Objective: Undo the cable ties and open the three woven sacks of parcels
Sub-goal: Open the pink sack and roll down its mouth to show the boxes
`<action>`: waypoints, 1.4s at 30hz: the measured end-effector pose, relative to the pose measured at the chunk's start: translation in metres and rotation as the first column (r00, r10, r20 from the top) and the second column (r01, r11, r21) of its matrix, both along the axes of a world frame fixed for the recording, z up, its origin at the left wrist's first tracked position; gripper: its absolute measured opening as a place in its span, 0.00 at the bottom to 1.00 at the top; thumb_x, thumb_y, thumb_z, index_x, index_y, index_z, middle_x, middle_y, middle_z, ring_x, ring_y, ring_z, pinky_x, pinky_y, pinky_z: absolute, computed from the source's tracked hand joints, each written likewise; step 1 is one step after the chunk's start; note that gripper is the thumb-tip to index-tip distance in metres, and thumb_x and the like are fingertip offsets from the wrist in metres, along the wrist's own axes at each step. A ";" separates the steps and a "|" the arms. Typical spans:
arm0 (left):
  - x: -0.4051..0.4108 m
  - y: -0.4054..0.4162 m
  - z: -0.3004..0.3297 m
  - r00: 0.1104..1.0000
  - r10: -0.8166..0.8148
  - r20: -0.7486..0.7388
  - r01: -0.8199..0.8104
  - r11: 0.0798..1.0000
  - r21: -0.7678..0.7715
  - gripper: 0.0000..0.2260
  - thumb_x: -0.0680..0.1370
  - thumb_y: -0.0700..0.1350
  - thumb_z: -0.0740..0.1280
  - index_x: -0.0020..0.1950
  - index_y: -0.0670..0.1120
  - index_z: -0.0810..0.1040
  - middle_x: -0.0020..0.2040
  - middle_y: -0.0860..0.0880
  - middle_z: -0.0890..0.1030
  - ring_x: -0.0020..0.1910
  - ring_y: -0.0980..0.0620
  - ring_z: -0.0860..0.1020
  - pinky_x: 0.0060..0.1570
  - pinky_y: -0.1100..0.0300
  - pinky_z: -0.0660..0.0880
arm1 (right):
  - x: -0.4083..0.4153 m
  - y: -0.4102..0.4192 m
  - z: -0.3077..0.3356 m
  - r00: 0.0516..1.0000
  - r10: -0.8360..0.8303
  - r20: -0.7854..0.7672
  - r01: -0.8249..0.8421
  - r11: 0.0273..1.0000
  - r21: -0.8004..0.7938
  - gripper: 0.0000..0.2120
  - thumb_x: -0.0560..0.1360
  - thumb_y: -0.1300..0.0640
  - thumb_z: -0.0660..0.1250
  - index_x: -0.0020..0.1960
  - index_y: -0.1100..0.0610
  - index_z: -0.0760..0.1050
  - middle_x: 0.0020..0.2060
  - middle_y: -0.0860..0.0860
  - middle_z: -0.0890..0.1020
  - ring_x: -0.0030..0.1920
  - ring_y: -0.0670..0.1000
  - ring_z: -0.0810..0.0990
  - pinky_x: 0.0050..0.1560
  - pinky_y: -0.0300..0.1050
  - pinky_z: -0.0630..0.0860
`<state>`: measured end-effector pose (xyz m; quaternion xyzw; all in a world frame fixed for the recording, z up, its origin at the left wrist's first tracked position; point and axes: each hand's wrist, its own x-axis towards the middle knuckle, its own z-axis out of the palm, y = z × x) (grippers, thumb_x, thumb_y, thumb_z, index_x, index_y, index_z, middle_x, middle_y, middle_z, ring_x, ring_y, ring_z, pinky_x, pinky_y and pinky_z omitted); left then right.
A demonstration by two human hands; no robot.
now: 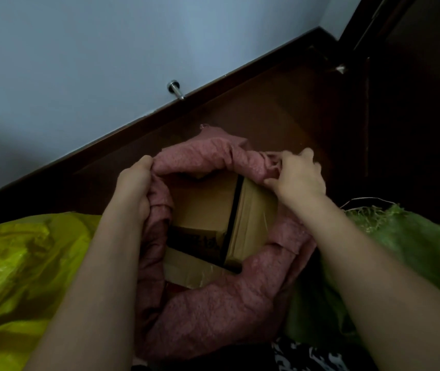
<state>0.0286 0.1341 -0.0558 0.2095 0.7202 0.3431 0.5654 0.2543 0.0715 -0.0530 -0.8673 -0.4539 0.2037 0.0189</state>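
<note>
I have my left hand [133, 183] clenched at nine o'clock and right hand [297, 174] pinching at two o'clock on the pink sack [213, 311] rim.

This looks like a room in a home, seen at the corner by a doorway. A plain pale wall [79, 49] fills the ten o'clock side, edged by a dark wooden skirting board [213, 84] running up towards one o'clock. A small metal door stopper [175, 89] sticks out of the wall just above that board. The floor [280, 111] is dark brown wood, and a dark wooden door [414, 89] stands at two o'clock.
</note>
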 end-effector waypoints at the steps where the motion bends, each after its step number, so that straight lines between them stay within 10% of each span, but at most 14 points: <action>1: -0.003 0.000 -0.003 0.999 0.040 0.026 -0.040 0.999 -0.002 0.08 0.78 0.45 0.64 0.39 0.46 0.75 0.31 0.50 0.76 0.28 0.54 0.75 0.28 0.63 0.74 | 0.006 -0.001 -0.006 0.999 -0.025 -0.045 0.028 0.998 0.057 0.16 0.75 0.53 0.69 0.62 0.53 0.76 0.59 0.58 0.73 0.60 0.62 0.74 0.57 0.52 0.74; 4: -0.018 0.004 -0.010 0.990 0.101 0.099 -0.098 0.994 -0.040 0.08 0.78 0.47 0.64 0.40 0.46 0.77 0.35 0.48 0.79 0.31 0.52 0.78 0.39 0.58 0.79 | 0.029 0.002 -0.014 0.933 -0.191 -0.305 0.241 0.961 0.134 0.10 0.78 0.54 0.64 0.54 0.57 0.81 0.48 0.55 0.82 0.51 0.57 0.80 0.53 0.47 0.76; 8: -0.033 0.013 -0.022 0.987 0.121 0.108 -0.111 0.990 -0.090 0.10 0.78 0.50 0.63 0.43 0.47 0.79 0.37 0.48 0.82 0.36 0.51 0.82 0.46 0.54 0.81 | 0.049 0.008 -0.007 0.491 -0.379 -0.785 0.559 0.828 -0.050 0.13 0.80 0.53 0.63 0.57 0.61 0.77 0.40 0.55 0.81 0.41 0.55 0.80 0.53 0.54 0.79; 14: -0.032 0.016 -0.044 0.989 0.149 -0.014 -0.148 0.961 -0.233 0.14 0.75 0.47 0.67 0.59 0.44 0.77 0.45 0.46 0.83 0.36 0.52 0.81 0.29 0.59 0.78 | 0.048 0.014 -0.016 0.055 -0.476 -0.878 0.695 0.649 -0.308 0.13 0.81 0.61 0.55 0.41 0.61 0.74 0.34 0.56 0.76 0.31 0.51 0.77 0.23 0.41 0.77; 17: -0.027 0.009 -0.044 0.949 0.094 -0.300 -0.136 0.983 -0.123 0.13 0.73 0.43 0.69 0.57 0.44 0.76 0.50 0.43 0.81 0.40 0.48 0.79 0.41 0.56 0.77 | 0.052 0.016 -0.021 0.151 -0.492 -0.858 0.668 0.690 -0.278 0.12 0.78 0.64 0.56 0.38 0.62 0.73 0.30 0.54 0.74 0.24 0.49 0.74 0.22 0.37 0.74; 20: -0.018 -0.003 -0.038 0.463 -0.074 -0.883 0.402 0.906 0.135 0.15 0.71 0.41 0.65 0.58 0.48 0.76 0.58 0.43 0.76 0.58 0.41 0.73 0.57 0.47 0.69 | 0.059 0.019 -0.025 0.284 -0.474 -0.833 0.632 0.746 -0.210 0.10 0.77 0.65 0.58 0.40 0.62 0.74 0.31 0.55 0.74 0.25 0.50 0.74 0.22 0.37 0.74; 25: 0.026 -0.009 -0.038 0.212 -0.394 -0.894 0.942 0.326 0.080 0.26 0.74 0.52 0.65 0.72 0.57 0.65 0.70 0.53 0.70 0.72 0.52 0.64 0.73 0.42 0.53 | 0.054 0.020 -0.028 0.260 -0.427 -0.866 0.638 0.749 -0.178 0.03 0.76 0.63 0.67 0.46 0.64 0.78 0.35 0.57 0.79 0.22 0.48 0.79 0.22 0.38 0.75; 29: 0.042 -0.013 -0.059 0.171 -0.398 -0.901 0.937 0.349 0.024 0.16 0.78 0.51 0.63 0.66 0.56 0.72 0.60 0.51 0.73 0.65 0.49 0.70 0.73 0.43 0.51 | 0.053 0.022 -0.025 0.195 -0.381 -0.904 0.685 0.713 -0.153 0.09 0.77 0.57 0.67 0.53 0.63 0.78 0.40 0.58 0.83 0.33 0.51 0.84 0.32 0.44 0.81; 34: 0.047 -0.001 -0.057 0.002 -0.350 -0.937 0.936 0.330 -0.121 0.21 0.77 0.52 0.64 0.69 0.58 0.67 0.76 0.52 0.61 0.76 0.46 0.53 0.71 0.39 0.46 | 0.050 0.021 -0.021 0.200 -0.350 -0.915 0.623 0.766 -0.157 0.09 0.81 0.57 0.60 0.46 0.58 0.77 0.42 0.58 0.82 0.40 0.53 0.82 0.37 0.45 0.82; 37: 0.053 0.001 -0.057 0.148 -0.337 -0.930 0.906 0.423 -0.009 0.09 0.80 0.43 0.57 0.55 0.51 0.75 0.61 0.49 0.77 0.70 0.47 0.67 0.72 0.41 0.48 | 0.046 0.019 -0.025 0.279 -0.393 -0.876 0.570 0.802 -0.178 0.07 0.80 0.58 0.62 0.46 0.57 0.77 0.44 0.58 0.83 0.42 0.54 0.83 0.35 0.44 0.82; 40: 0.060 0.000 -0.049 0.404 -0.313 -0.860 0.812 0.555 0.179 0.06 0.80 0.41 0.54 0.47 0.48 0.69 0.39 0.53 0.75 0.45 0.50 0.74 0.70 0.47 0.56 | 0.057 0.025 -0.037 0.814 -0.358 -0.457 0.438 0.896 0.078 0.08 0.77 0.52 0.67 0.51 0.56 0.80 0.54 0.56 0.82 0.54 0.56 0.81 0.56 0.51 0.79; 42: 0.064 0.003 -0.040 0.450 -0.268 -0.851 0.789 0.566 0.239 0.05 0.80 0.41 0.55 0.46 0.48 0.66 0.33 0.57 0.67 0.38 0.53 0.68 0.65 0.48 0.62 | 0.054 0.031 -0.024 0.966 -0.172 -0.193 0.219 0.941 0.258 0.15 0.77 0.45 0.64 0.54 0.55 0.79 0.55 0.54 0.81 0.57 0.55 0.78 0.59 0.47 0.75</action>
